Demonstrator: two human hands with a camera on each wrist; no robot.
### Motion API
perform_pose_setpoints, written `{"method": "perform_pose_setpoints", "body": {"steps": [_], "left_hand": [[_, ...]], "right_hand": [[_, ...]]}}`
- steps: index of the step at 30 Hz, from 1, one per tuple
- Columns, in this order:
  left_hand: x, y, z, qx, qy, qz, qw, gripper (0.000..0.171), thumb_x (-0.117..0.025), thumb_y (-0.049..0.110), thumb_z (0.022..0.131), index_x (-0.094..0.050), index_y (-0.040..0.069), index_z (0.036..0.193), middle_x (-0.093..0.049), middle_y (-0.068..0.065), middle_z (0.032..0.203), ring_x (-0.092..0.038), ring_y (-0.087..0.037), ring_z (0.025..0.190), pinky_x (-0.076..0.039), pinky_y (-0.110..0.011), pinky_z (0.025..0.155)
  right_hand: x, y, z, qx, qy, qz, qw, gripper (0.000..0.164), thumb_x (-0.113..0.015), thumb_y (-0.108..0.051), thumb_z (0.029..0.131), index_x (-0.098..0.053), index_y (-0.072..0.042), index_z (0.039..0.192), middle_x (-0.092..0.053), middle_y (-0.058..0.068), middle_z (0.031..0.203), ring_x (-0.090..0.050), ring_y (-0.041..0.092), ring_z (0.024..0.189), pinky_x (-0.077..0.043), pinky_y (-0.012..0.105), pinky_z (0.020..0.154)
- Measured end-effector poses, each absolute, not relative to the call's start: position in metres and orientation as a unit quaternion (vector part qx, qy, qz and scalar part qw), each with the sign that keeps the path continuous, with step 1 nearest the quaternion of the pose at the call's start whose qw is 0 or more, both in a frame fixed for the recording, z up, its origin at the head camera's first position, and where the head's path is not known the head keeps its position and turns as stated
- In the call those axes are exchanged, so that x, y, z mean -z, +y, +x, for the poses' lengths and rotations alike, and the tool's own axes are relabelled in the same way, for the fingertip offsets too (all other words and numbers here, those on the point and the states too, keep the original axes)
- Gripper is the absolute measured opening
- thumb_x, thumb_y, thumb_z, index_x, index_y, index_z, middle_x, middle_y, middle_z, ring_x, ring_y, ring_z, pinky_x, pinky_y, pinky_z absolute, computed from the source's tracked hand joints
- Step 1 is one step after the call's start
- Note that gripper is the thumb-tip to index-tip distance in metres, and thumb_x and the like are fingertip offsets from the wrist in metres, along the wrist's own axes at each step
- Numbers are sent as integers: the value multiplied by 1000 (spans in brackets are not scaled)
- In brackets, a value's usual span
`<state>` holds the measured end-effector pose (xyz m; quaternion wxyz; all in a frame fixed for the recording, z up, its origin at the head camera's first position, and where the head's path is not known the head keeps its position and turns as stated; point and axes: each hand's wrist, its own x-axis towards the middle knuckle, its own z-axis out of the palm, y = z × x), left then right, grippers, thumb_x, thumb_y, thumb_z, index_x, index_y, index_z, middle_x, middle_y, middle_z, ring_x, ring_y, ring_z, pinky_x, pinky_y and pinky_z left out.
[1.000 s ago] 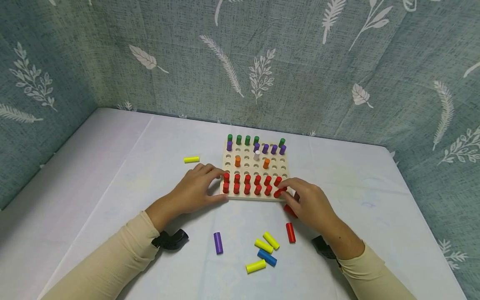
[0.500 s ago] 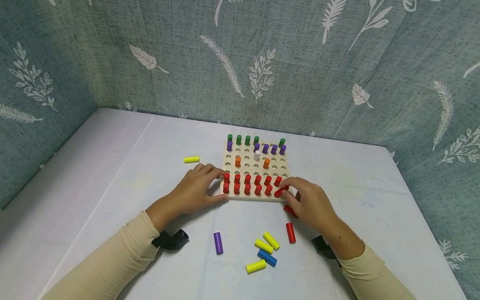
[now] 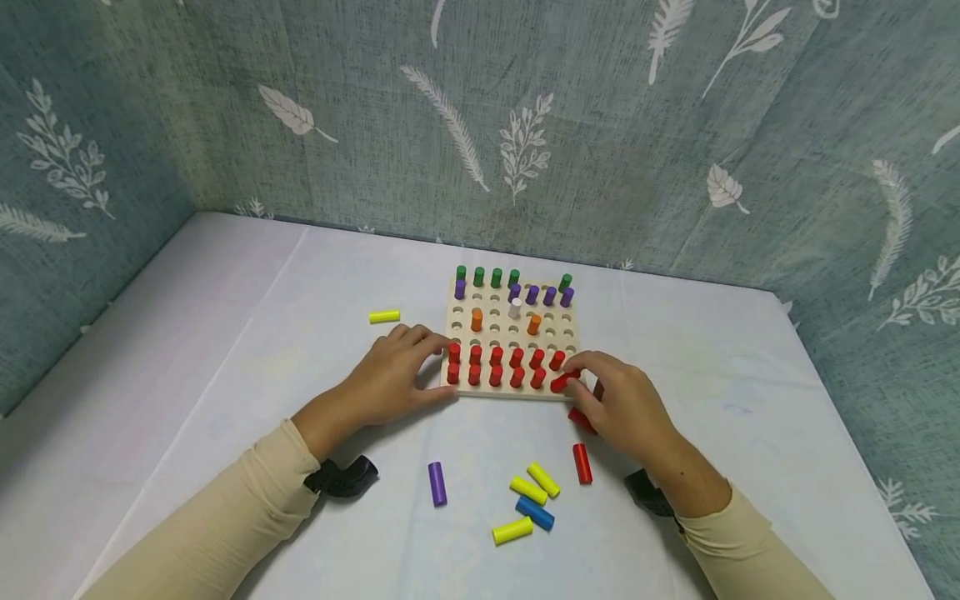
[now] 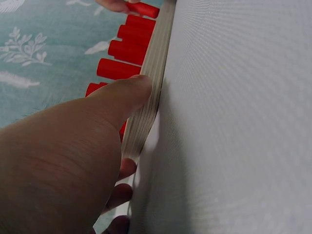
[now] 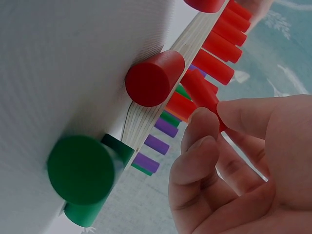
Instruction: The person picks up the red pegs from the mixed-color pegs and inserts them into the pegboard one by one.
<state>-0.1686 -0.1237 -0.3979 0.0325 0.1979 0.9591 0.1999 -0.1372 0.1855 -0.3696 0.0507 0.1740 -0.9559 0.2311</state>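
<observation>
My left hand [image 3: 390,379] holds the near left corner of a wooden pegboard [image 3: 510,395]. In the left wrist view its thumb presses the front edge, and the other fingers reach along the left side. Between thumb and fingertips, my right hand [image 3: 626,408] pinches a red peg [image 5: 202,92] that leans sharply to the right at the right end of the front row. Upright red pegs [image 3: 496,375] fill the rest of the two front rows. Farther back stand green pegs [image 3: 497,278], purple pegs [image 3: 532,295], two orange pegs [image 3: 477,320] and a white peg [image 3: 515,308].
Loose on the white table are a purple peg [image 3: 437,484], a blue peg [image 3: 535,512], several yellow pegs [image 3: 512,531] and a red peg [image 3: 582,463]. Another red peg [image 3: 582,421] lies beside my right hand. Green pegs [image 5: 80,170] lie near it in the right wrist view.
The pinched red peg leans further over to the right, its top moving slightly with my right fingertips. My left hand stays at the board's corner.
</observation>
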Motion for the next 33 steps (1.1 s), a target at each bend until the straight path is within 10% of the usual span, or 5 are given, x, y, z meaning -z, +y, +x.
{"method": "perform_pose_setpoints", "body": {"steps": [33], "left_hand": [[400,-122,-168,-202,959,197,31,69,-81,52,78,-57,22,136,-61,-3,128,-51,-24,121,-45,-50,103]], "right_hand": [[368,185,-137,-207,-965,157,32,27,-76,-21,90,-69,-15,116,-73,1,107,-52,13,70,-48,24,62]]}}
